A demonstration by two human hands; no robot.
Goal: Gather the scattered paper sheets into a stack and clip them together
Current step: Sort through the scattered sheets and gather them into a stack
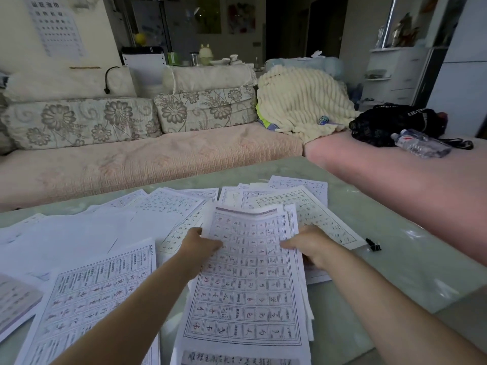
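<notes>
A stack of printed practice sheets stands tilted in front of me, its top edge bent toward me. My left hand grips the stack's left edge, thumb on the front sheet. My right hand grips its right edge the same way. More loose sheets lie fanned over the pale green table, with another gridded sheet at the near left. A black binder clip lies on the table to the right of the papers, apart from both hands.
A pink-covered sofa with floral cushions runs along the table's far side. On its right section lie a black bag and a water bottle. A cream blanket is heaped behind.
</notes>
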